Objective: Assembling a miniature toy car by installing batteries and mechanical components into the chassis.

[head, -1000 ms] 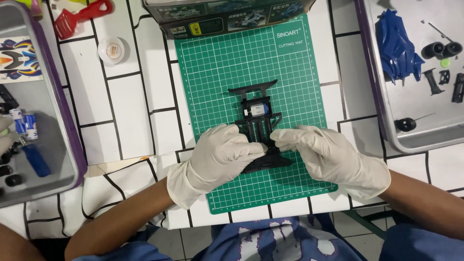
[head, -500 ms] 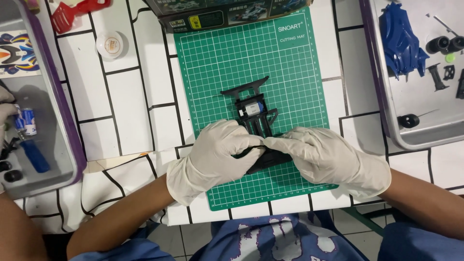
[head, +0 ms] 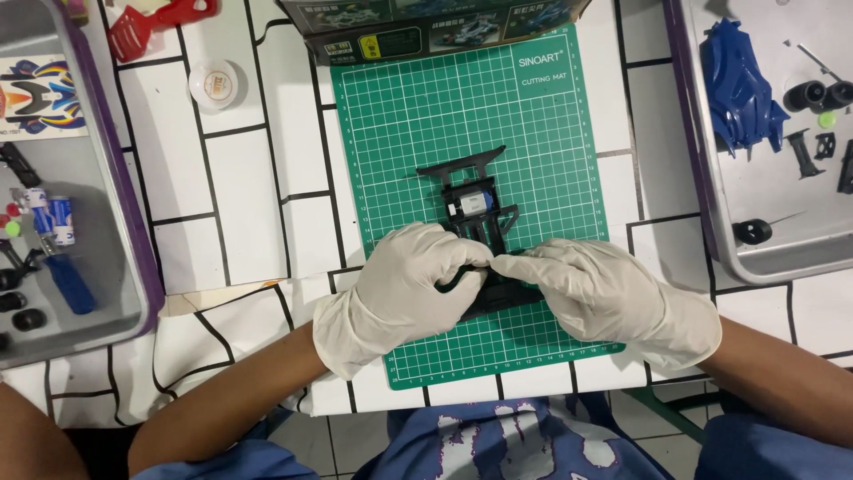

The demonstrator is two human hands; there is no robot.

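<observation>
On green cutting mat [head: 400,116], black openwork toy-car chassis [head: 475,209] gripped by left hand [head: 404,289], right hand [head: 604,293].

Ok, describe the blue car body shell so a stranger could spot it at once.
Start at the metal tray right of the green cutting mat. The blue car body shell lies near its top left, the tray's only large blue piece among small black wheels and parts.
</observation>
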